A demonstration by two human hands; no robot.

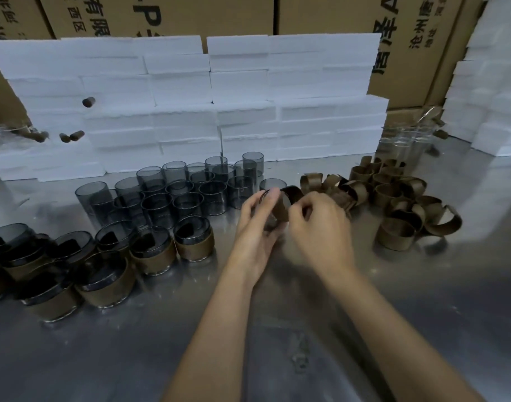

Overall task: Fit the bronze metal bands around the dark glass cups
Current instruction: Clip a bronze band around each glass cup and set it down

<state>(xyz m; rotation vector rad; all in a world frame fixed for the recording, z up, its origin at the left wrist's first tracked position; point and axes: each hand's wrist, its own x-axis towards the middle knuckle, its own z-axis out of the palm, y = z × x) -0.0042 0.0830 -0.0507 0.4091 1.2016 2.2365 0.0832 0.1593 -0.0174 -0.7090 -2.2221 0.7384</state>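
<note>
with our left hand [255, 224] curled round 1 dark cup [273, 220] and our right hand [318, 224] pinching a bronze band [286, 206] against its side, just beside the left fingers, we should keep the cup steady while wrapping the band evenly.

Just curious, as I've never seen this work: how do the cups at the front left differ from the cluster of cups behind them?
The front-left cups each wear a bronze band around the lower body; the cups behind are bare glass. The front-left cups show a dark shape inside; the bare cups look empty. The bare cups stand nearer the white foam blocks. Both groups are dark, see-through and upright on the metal table.
</note>
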